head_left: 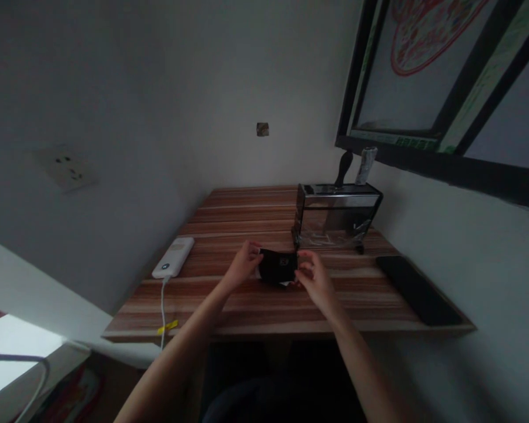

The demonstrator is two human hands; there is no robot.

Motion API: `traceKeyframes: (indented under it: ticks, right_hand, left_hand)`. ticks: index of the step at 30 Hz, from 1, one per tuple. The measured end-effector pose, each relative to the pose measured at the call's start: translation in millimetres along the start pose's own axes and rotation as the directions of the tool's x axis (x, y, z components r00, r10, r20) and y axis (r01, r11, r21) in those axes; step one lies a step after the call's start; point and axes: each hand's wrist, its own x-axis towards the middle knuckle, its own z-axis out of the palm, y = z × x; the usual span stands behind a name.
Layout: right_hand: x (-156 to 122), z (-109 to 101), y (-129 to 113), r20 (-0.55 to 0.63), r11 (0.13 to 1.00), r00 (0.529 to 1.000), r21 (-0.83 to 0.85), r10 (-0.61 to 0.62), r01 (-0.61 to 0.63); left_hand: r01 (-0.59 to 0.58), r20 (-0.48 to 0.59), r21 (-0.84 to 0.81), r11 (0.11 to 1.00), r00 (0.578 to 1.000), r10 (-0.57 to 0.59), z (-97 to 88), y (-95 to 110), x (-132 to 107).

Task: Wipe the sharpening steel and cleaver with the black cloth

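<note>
A small black pouch-like object (278, 265) with a faint red mark lies in the middle of the striped wooden table (247, 305). My left hand (244, 262) grips its left edge with the fingers curled over it. My right hand (312, 277) pinches its right edge. What the black object is exactly is hard to tell in the dim light.
A white power bank (174, 257) with a white cable (163, 305) lies at the left. A metal knife holder (337, 216) stands at the back right, and a flat black slab (417, 289) lies near the right wall. A wall socket (66, 166) is on the left wall.
</note>
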Motion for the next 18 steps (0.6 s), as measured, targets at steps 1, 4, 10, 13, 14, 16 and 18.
traceKeyframes:
  ticks: [1, 4, 10, 13, 14, 16, 18]
  right_hand:
    - [4.6, 14.0, -1.5, 0.047, 1.0, 0.999, 0.021, -0.01, 0.009]
    - [17.5, 53.4, -4.7, 0.174, 0.999, 0.984, 0.012, -0.031, 0.03]
    - [29.2, 110.6, 5.0, 0.314, 0.964, 0.949, -0.263, 0.042, 0.045]
    - [29.2, 123.2, 9.9, 0.331, 0.939, 0.943, -0.336, 0.041, 0.077]
    - [29.0, 125.2, 10.2, 0.336, 0.935, 0.941, -0.345, 0.037, 0.086]
    - [28.4, 126.9, 8.6, 0.343, 0.921, 0.939, -0.373, 0.027, 0.11]
    - [27.4, 127.0, 5.3, 0.347, 0.906, 0.938, -0.401, 0.017, 0.132]
  left_hand:
    - [0.013, -0.029, 0.016, 1.0, 1.0, -0.012, -13.4, -6.8, -3.6]
    - [0.062, -0.102, 0.098, 0.993, 0.993, -0.052, -51.8, -24.2, -14.6]
    - [0.174, -0.176, 0.323, 0.93, 0.977, -0.121, -97.9, -41.9, -35.7]
    - [0.23, -0.212, 0.426, 0.875, 0.966, -0.151, -104.6, -46.0, -42.9]
    - [0.246, -0.22, 0.456, 0.855, 0.962, -0.159, -105.8, -47.2, -44.3]
    - [0.272, -0.23, 0.508, 0.818, 0.957, -0.176, -107.8, -49.4, -45.6]
    - [0.293, -0.234, 0.554, 0.779, 0.953, -0.192, -110.0, -51.3, -45.6]
